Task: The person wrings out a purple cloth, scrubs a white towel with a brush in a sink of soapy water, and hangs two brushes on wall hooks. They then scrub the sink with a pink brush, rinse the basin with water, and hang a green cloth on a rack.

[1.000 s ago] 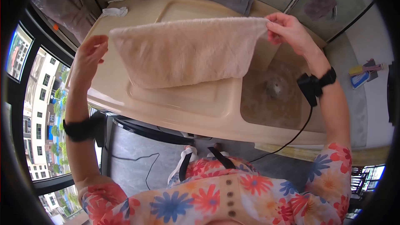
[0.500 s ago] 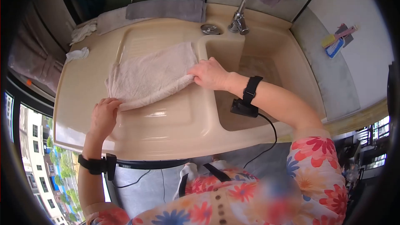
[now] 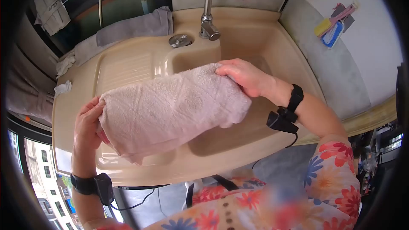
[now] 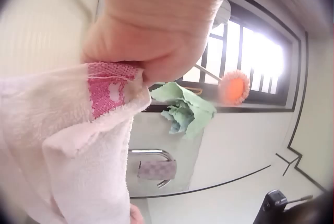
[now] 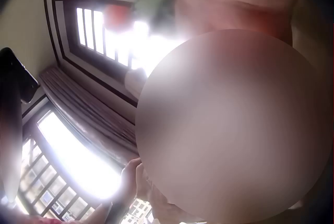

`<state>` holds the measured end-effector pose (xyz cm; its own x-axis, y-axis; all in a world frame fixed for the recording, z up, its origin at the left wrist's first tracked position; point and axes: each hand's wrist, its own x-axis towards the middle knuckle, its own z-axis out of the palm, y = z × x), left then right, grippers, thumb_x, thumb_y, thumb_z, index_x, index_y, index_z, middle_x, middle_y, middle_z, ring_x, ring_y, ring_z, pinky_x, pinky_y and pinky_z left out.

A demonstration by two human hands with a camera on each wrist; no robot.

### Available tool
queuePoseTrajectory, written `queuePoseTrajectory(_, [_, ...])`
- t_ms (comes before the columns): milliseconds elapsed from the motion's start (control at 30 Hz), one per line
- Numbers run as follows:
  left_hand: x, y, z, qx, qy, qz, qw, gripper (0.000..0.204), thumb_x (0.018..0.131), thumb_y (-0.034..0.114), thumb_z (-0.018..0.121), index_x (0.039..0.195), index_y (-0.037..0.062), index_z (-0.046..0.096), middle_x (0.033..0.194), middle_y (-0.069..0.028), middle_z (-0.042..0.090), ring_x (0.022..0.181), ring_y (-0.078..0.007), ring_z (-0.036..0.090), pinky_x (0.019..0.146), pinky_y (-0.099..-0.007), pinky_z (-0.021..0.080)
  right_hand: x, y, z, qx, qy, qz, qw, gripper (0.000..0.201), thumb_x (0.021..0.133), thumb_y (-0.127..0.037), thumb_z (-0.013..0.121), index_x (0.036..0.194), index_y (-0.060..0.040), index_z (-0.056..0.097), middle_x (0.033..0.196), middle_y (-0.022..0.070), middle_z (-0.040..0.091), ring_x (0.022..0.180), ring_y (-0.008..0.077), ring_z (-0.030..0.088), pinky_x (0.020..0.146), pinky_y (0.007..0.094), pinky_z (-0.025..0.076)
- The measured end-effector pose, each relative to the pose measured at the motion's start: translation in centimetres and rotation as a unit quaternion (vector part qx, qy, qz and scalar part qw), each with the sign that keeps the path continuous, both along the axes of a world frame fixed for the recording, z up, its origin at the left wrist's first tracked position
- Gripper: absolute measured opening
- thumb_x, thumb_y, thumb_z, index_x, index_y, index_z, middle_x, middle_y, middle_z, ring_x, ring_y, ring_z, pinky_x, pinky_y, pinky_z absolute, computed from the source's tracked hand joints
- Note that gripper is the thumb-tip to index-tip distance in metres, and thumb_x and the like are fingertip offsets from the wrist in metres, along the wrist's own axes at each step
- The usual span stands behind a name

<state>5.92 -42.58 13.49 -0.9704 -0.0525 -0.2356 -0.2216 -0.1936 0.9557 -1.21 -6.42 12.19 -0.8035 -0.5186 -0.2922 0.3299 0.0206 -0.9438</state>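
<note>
A pale pink-beige towel [image 3: 170, 113] is folded and stretched between both hands above the sink counter. My left hand [image 3: 87, 123] grips its left end, thumb on top at the upper corner. In the left wrist view a bright pink woven patch [image 4: 108, 89] shows on the towel [image 4: 57, 145] just under the left hand [image 4: 151, 25]. My right hand [image 3: 245, 76] pinches the far right corner, with the thumb over the fabric. The towel's right end overhangs the basin [image 3: 294, 72]. Most of the right wrist view is blurred.
A chrome faucet [image 3: 208, 21] rises behind the basin, beside a metal drain cap [image 3: 180, 40]. Rolled grey towels [image 3: 136, 27] lie along the back ledge. Small white cloths [image 3: 63, 88] sit at the counter's left edge. Brushes [image 3: 334, 32] hang on the right wall.
The towel went from held up spread out, to lying on the drainboard with its near edge gripped, to lifted and folded nearer the body. The head view has shifted right.
</note>
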Motion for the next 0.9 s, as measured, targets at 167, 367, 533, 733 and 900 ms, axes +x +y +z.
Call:
queuePoseTrajectory(167, [-1.9, 6.3, -0.2, -0.004, -0.004, -0.091, 0.996, 0.02, 0.091, 0.013, 0.049, 0.103, -0.0027, 0.054, 0.091, -0.007, 0.061, 0.079, -0.0125, 0.059, 0.071, -0.0252, 0.049, -1.4, 7.9, 0.1, 0.101, 0.018, 0.242, 0.965, 0.049, 0.076, -0.025, 0.071, 0.112, 0.004, 0.054, 0.104, 0.0087, 0.06, 0.093, 0.0138, 0.057, 0.08, 0.028, 0.047])
queuePoseTrajectory(367, [-5.6, 15.0, 0.0, -0.02, -0.007, -0.142, 0.99, 0.023, 0.091, 0.014, 0.05, 0.106, -0.0033, 0.053, 0.094, -0.0064, 0.059, 0.081, -0.0129, 0.058, 0.071, -0.027, 0.05, -5.2, 16.1, 2.3, 0.129, 0.022, 0.186, 0.974, 0.037, 0.07, -0.01, 0.071, 0.103, 0.0032, 0.06, 0.097, 0.008, 0.064, 0.084, 0.0158, 0.061, 0.081, 0.0281, 0.047])
queuePoseTrajectory(533, [-11.0, 20.6, -3.3, -0.015, -0.014, -0.189, 0.982, 0.031, 0.089, 0.015, 0.049, 0.113, -0.0044, 0.05, 0.097, -0.0096, 0.058, 0.084, -0.0166, 0.059, 0.071, -0.0317, 0.052, -7.2, 19.0, 3.4, -0.09, 0.04, -0.052, 0.994, 0.036, 0.077, -0.011, 0.064, 0.11, 0.0021, 0.055, 0.1, 0.0095, 0.062, 0.091, 0.0188, 0.061, 0.084, 0.032, 0.047])
queuePoseTrajectory(733, [-14.8, 21.6, -4.6, -0.14, -0.012, -0.216, 0.966, 0.041, 0.082, 0.017, 0.057, 0.118, -0.0018, 0.048, 0.098, -0.01, 0.058, 0.083, -0.018, 0.06, 0.065, -0.0274, 0.051, -12.0, 20.9, 2.7, -0.121, 0.008, -0.065, 0.991, 0.037, 0.083, -0.019, 0.058, 0.113, 0.002, 0.052, 0.105, 0.0117, 0.06, 0.096, 0.0208, 0.059, 0.087, 0.0348, 0.046])
queuePoseTrajectory(900, [-16.2, 18.5, -4.7, -0.148, -0.023, -0.19, 0.97, 0.037, 0.081, 0.018, 0.06, 0.112, -0.0013, 0.053, 0.092, -0.0083, 0.059, 0.079, -0.0157, 0.061, 0.061, -0.0256, 0.051, -17.9, 22.1, -0.6, -0.198, 0.016, -0.188, 0.962, 0.04, 0.082, -0.018, 0.058, 0.115, 0.0024, 0.05, 0.109, 0.0131, 0.059, 0.1, 0.0247, 0.057, 0.091, 0.0361, 0.044])
